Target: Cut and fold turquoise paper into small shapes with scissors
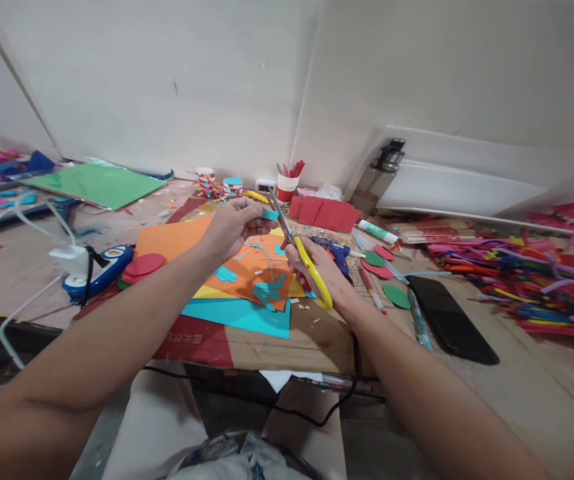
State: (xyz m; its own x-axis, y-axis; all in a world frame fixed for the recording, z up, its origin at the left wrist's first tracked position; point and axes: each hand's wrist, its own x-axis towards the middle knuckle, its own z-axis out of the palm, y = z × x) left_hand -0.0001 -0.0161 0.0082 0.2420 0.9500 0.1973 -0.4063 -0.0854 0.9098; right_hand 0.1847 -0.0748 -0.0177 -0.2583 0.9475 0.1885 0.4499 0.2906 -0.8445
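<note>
Between the thumb and fingers of my left hand (pixel 239 227) is a small piece of blue paper (pixel 269 214). My right hand (pixel 317 263) grips a pair of scissors (pixel 311 273) with yellow handles. The metal blades point up and away, right beside the blue paper; whether they touch it I cannot tell. Under my hands lies a stack of coloured sheets: an orange sheet (pixel 167 237) on top and a blue sheet (pixel 247 318) at the near edge. Blue paper cutouts (pixel 271 291) and small scraps rest on the orange paper.
At right lie a black phone (pixel 451 320), a heap of coloured pipe cleaners (pixel 541 280), a glue stick (pixel 377 231) and a blue glue gun (pixel 337 255). Left is a blue power strip (pixel 97 275) with white cables. Behind stand a paper cup (pixel 287 185) and a bottle (pixel 379 173).
</note>
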